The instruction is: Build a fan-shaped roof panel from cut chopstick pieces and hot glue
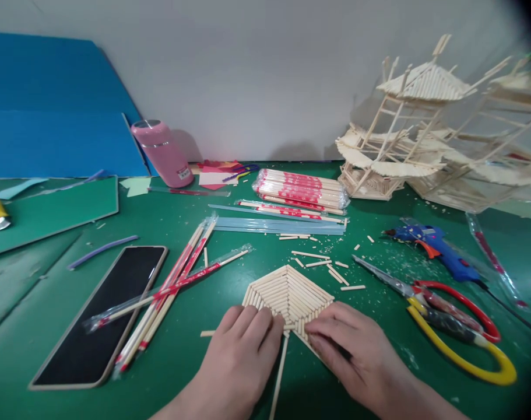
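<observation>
A flat panel of glued wooden sticks (pixel 287 291), shaped like a small roof section, lies on the green mat (pixel 186 233) in front of me. My left hand (pixel 243 356) rests on the panel's near left edge, fingers together and laid flat. My right hand (pixel 348 350) presses the panel's near right edge with fingers extended. A long thin stick (pixel 279 376) runs out from under the panel between my hands. Short cut stick pieces (pixel 322 262) lie scattered just beyond the panel.
Scissors with red and yellow handles (pixel 449 321) and a blue glue gun (pixel 435 248) lie to the right. Wrapped chopsticks (pixel 169 291), a phone (pixel 103 315), a chopstick pack (pixel 300 189), a pink bottle (pixel 162 153) and stick pagoda models (pixel 422 134) surround the work.
</observation>
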The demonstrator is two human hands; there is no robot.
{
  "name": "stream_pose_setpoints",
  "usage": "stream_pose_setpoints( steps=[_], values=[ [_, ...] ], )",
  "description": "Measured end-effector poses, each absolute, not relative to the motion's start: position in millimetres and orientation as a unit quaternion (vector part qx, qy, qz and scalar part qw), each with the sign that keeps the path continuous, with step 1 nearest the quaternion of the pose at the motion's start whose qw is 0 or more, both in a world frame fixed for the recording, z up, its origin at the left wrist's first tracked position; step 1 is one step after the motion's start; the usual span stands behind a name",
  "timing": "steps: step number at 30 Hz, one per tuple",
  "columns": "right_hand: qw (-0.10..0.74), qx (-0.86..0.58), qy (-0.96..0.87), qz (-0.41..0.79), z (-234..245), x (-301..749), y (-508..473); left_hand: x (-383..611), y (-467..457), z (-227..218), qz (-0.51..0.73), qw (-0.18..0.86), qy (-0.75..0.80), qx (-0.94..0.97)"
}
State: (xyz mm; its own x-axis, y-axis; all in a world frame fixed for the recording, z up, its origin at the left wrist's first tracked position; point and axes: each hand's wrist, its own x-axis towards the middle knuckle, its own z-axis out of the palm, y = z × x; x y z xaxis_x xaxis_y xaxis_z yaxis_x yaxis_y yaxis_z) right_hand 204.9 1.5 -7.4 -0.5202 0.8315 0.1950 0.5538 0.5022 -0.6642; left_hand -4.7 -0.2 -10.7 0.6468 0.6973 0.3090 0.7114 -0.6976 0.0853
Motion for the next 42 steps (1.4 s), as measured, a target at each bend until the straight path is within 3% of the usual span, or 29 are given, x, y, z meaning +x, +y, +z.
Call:
stream_pose_setpoints(
  steps=[18, 27, 42],
  values=[
    [0.260, -0.423, -0.833, 0.246, -5.6, 207.2, 1.9, -4.8, -1.4, -9.2, -0.130, 0.062, -0.397, -0.906],
    [0.250, -0.424, -0.831, 0.260, -4.9, 206.8, 0.6, -3.5, 1.9, -3.5, -0.136, 0.018, -0.400, -0.906],
    [0.270, -0.430, -0.817, 0.271, -5.0, 209.3, 1.9, -6.9, -0.6, -1.6, -0.230, 0.002, -0.367, -0.901]
  ],
)
